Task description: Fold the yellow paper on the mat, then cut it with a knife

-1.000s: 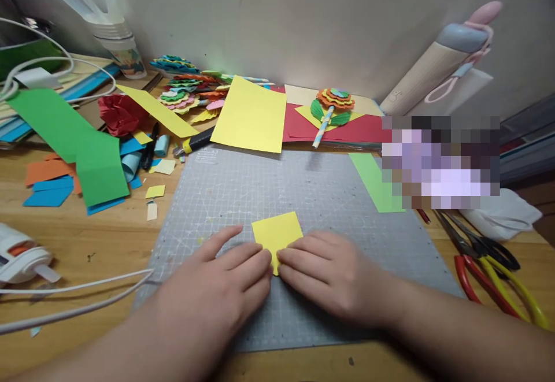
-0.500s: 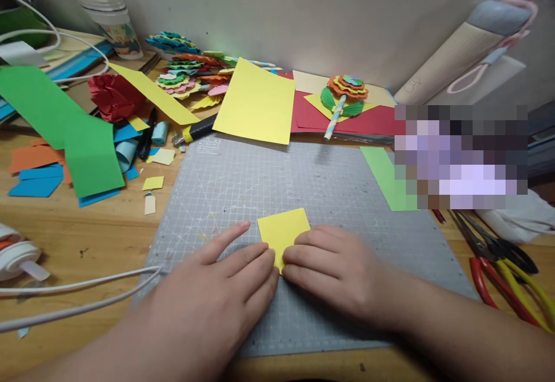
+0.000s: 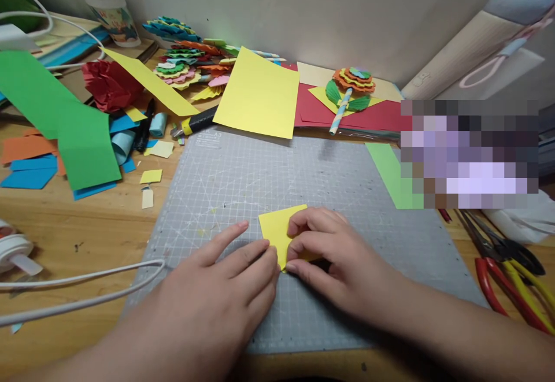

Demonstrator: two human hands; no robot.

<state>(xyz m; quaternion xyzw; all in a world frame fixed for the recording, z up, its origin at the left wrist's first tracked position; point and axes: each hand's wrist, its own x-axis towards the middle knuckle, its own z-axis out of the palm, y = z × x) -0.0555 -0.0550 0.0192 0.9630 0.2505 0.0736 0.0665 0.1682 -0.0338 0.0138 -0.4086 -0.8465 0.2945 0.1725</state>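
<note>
A small piece of yellow paper (image 3: 276,233) lies on the grey cutting mat (image 3: 217,185), its right part hidden under my right hand (image 3: 333,249). That hand has its fingers curled, with thumb and fingertips closed on the paper's lower edge. My left hand (image 3: 229,284) lies flat at the paper's lower left, index finger stretched out over the mat and the other fingertips against the paper's left edge. Whether the paper is creased under the fingers I cannot make out.
A larger yellow sheet (image 3: 260,96) and a paper flower (image 3: 353,81) are behind the mat. Green paper strips (image 3: 87,145) and scraps lie left, beside a white cable (image 3: 87,278). At right are scissors (image 3: 498,243) and red-handled pliers (image 3: 498,289).
My right hand's fingers have lifted and curled, thumb now showing at the paper's lower edge. The left hand has stayed almost in place. The view has shifted slightly.
</note>
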